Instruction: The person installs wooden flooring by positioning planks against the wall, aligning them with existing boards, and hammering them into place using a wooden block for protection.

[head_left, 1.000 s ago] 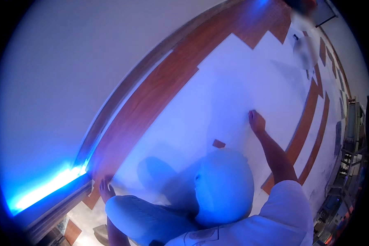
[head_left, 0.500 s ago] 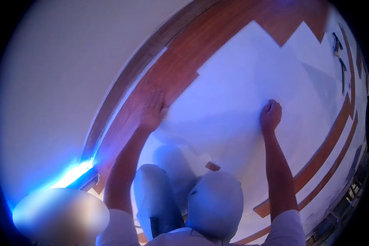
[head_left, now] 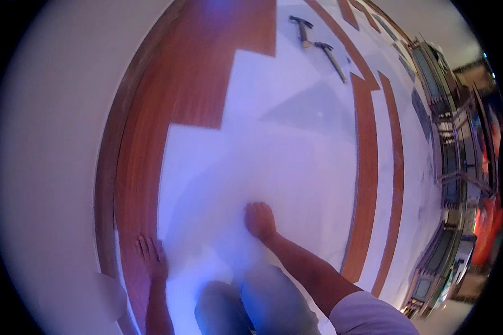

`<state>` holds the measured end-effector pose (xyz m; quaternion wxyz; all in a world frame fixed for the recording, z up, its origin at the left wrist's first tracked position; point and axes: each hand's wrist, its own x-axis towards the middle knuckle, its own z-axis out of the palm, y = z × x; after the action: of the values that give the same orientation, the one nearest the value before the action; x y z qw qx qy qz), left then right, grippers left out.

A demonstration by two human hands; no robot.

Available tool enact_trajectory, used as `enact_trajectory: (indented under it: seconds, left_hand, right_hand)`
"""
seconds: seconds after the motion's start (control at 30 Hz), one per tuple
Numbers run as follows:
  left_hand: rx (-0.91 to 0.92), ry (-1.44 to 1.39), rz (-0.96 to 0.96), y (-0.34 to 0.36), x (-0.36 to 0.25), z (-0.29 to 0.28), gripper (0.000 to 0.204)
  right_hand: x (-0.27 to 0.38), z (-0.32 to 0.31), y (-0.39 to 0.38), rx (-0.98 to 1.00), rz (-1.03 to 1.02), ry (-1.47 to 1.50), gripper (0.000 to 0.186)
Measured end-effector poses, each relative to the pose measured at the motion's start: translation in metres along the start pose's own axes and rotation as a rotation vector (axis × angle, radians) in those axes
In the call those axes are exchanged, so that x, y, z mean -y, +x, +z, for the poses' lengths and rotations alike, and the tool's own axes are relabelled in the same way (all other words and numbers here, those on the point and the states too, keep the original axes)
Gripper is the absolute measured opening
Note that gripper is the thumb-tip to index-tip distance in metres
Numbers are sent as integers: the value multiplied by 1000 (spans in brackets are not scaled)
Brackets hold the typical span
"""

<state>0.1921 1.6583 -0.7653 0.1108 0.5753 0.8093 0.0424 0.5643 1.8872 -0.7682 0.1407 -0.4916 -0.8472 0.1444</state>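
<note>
We see the left hand (head_left: 152, 258) open, fingers extended on the planks (head_left: 142, 178), which run beside the wall (head_left: 50, 167). The right hand (head_left: 260, 220) is at the white floor (head_left: 274, 162), fingers curled; we cannot tell whether it grips anything. Farther out, two hammers (head_left: 303, 36) lie near brown strips (head_left: 366, 184).

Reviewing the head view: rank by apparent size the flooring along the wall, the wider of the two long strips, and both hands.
1. Flooring, clearly largest.
2. Wider strip.
3. Left hand and right hand: much alike, so not ranked against each other.
</note>
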Motion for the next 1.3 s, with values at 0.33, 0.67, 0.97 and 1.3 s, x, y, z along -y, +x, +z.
enact_trajectory:
  seconds: [0.33, 0.67, 0.97, 1.3]
  left_hand:
    - [192, -148, 314, 200, -104, -24, 80]
    - [-219, -9, 450, 584, -316, 2, 66]
    - [-168, -180, 458, 599, -323, 7, 58]
    - [-55, -247, 392, 595, -333, 6, 61]
  right_hand:
    - [8, 2, -15, 109, 41, 44, 25]
    - [8, 6, -9, 214, 21, 216, 23]
    - [-28, -22, 47, 595, 216, 366, 29]
    - [-431, -140, 591, -468, 759, -318, 57]
